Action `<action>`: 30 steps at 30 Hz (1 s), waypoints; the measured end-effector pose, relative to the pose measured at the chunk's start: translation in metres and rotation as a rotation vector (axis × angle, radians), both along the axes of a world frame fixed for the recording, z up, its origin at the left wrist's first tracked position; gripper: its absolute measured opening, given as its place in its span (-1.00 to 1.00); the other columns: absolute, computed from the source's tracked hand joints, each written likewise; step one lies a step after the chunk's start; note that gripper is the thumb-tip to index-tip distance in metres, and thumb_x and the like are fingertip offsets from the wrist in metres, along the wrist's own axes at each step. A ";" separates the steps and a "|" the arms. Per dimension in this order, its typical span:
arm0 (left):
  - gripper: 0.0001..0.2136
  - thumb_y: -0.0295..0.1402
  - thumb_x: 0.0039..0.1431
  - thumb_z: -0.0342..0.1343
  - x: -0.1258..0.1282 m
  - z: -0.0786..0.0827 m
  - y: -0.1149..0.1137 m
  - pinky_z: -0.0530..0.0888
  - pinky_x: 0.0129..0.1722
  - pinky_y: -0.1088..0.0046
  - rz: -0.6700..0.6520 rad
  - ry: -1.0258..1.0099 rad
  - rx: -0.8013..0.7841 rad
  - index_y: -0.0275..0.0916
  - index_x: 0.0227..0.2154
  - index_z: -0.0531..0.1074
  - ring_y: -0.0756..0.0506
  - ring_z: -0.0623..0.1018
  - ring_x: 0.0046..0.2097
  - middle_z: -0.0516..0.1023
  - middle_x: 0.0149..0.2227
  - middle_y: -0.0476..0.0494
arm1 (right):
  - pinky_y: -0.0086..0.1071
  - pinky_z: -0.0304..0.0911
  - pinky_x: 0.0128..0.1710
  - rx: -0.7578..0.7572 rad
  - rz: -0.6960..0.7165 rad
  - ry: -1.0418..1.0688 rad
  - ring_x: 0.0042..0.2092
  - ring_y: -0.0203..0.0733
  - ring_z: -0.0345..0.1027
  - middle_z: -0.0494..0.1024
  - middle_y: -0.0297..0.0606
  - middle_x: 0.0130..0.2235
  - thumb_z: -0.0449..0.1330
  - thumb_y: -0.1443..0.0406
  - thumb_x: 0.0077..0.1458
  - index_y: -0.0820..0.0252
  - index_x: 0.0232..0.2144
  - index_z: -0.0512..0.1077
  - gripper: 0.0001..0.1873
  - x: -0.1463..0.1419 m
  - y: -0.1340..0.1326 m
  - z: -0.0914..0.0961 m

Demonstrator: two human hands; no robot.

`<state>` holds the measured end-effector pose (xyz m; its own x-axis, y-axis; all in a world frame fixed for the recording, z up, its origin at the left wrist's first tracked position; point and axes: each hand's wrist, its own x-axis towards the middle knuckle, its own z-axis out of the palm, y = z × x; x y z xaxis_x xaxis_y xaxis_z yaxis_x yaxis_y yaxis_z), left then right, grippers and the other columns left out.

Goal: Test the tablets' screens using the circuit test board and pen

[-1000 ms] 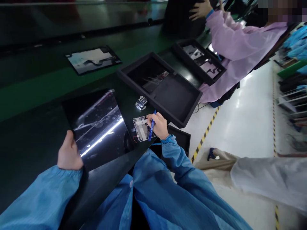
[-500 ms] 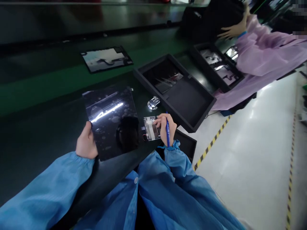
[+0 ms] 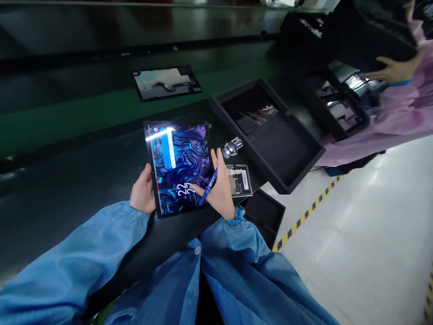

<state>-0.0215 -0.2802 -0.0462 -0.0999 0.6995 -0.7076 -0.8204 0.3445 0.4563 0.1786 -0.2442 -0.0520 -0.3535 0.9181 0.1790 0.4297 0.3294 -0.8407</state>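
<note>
Plainly, the lit tablet (image 3: 177, 155) was held just above the counter (image 3: 67, 189), its long axis running away from the person. The left hand (image 3: 142, 197) gripped its left edge, fingers closed round it; the right hand (image 3: 219, 192), fingers curled on a blue pen (image 3: 209, 186), touched the lower right of the screen, beside a printed card (image 3: 241, 179).

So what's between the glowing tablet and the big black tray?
A small shiny metal piece sits on the table between tablet and tray, in the head view.
</note>
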 end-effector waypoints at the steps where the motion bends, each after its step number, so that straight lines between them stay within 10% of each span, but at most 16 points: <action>1: -0.56 -0.12 0.40 -0.16 0.000 -0.001 0.000 0.60 -0.01 0.15 -0.018 0.001 0.021 -0.27 -0.02 0.53 -0.27 0.66 -0.08 0.69 -0.23 -0.20 | 0.07 -0.17 0.45 0.002 -0.001 -0.001 0.48 0.05 -0.24 -0.05 -0.17 0.46 0.29 0.07 0.16 0.03 0.44 -0.31 0.07 -0.001 -0.001 0.000; 12: -0.61 -0.11 0.35 -0.05 -0.001 -0.010 -0.005 0.61 -0.05 0.21 -0.002 0.070 0.075 -0.25 -0.09 0.57 -0.28 0.66 -0.07 0.69 -0.29 -0.15 | 0.08 -0.01 0.39 0.039 0.000 0.113 0.44 0.06 -0.06 0.06 -0.11 0.43 0.15 0.10 0.27 0.06 0.43 -0.26 -0.11 0.005 0.001 0.000; 20: -0.54 -0.13 0.40 -0.17 0.003 -0.009 -0.007 0.55 0.06 0.20 -0.059 0.052 0.093 -0.32 0.00 0.52 -0.28 0.63 0.00 0.69 -0.22 -0.20 | -0.22 0.38 -0.01 0.293 -0.074 -0.154 -0.04 -0.06 0.52 0.60 -0.18 -0.10 -0.01 0.05 0.39 0.15 0.01 0.40 -0.61 0.016 0.089 0.040; 26: -0.56 -0.09 0.36 -0.06 0.005 -0.011 -0.010 0.52 0.10 0.13 -0.090 0.080 0.072 -0.30 0.01 0.52 -0.32 0.62 0.03 0.69 -0.17 -0.24 | -0.41 0.20 -0.37 0.589 -0.123 -0.531 -0.35 -0.19 0.32 0.41 -0.29 -0.49 -0.02 0.21 0.40 0.17 -0.41 0.43 -0.63 0.004 0.092 0.054; 30: -0.53 -0.07 0.36 -0.09 0.005 -0.009 -0.008 0.53 0.09 0.10 -0.078 0.051 0.064 -0.32 0.04 0.50 -0.34 0.61 0.03 0.68 -0.11 -0.25 | -0.34 0.20 -0.39 0.796 0.147 -0.486 -0.36 -0.18 0.25 0.36 -0.28 -0.51 0.01 0.21 0.38 0.12 -0.46 0.44 -0.63 0.008 0.063 0.061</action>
